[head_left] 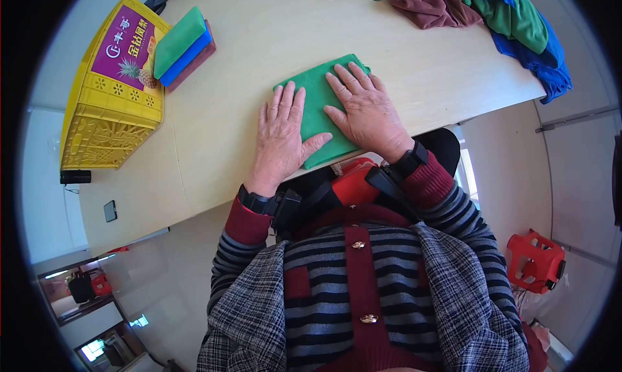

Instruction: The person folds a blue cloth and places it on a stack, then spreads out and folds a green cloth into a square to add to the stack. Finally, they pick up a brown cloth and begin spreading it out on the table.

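Note:
A green cloth (316, 100) lies folded flat into a rough rectangle at the front edge of the table. My left hand (280, 135) rests palm down along its left side, fingers stretched out and thumb across the fabric. On its right part lies my right hand (368, 109), also flat, with fingers spread. The cloth's lower corner reaches the table edge. Both palms hide parts of it.
At the left stands a yellow crate (113, 122) with a pineapple label. Against it leans a stack of folded green, blue and brown cloths (184, 48). Loose cloths (512, 22) heap at the far right. A phone-like dark object (111, 210) lies front left. A red stool (534, 262) stands right.

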The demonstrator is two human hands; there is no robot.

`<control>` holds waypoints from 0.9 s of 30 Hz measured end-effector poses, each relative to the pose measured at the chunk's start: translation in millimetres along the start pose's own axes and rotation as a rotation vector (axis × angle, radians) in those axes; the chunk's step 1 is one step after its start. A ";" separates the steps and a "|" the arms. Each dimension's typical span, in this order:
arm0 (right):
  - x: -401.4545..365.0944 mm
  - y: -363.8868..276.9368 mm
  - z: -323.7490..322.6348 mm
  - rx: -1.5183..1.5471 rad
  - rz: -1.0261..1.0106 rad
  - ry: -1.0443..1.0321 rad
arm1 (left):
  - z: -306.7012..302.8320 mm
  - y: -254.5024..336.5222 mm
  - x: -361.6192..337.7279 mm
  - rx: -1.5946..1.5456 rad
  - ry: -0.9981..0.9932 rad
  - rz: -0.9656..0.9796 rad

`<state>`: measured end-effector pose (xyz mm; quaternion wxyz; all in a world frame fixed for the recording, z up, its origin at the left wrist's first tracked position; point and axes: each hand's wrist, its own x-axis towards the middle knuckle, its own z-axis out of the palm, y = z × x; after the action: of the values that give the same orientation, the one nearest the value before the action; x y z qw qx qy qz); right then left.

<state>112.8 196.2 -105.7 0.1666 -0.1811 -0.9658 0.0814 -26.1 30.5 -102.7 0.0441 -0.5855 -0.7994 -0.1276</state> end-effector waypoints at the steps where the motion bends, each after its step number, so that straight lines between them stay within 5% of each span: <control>1: -0.2 0.2 -1.6 0.000 0.005 -0.011 | -1.3 -1.9 -0.8 0.006 -0.008 -0.014; 9: -21.1 -6.2 -28.5 0.079 -0.153 0.230 | -3.9 -5.0 -6.3 0.055 0.068 0.011; 25: 2.3 16.4 -18.0 0.160 -0.123 0.135 | -13.6 20.5 -40.1 -0.116 0.129 0.218; 27: 1.5 19.3 -13.5 0.172 -0.106 0.104 | -21.9 32.6 -57.9 -0.372 -0.063 0.159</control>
<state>122.5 215.8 -96.9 0.2355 -0.1190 -0.9535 0.1455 21.0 -19.4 -89.4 -0.0798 -0.6487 -0.7141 -0.2508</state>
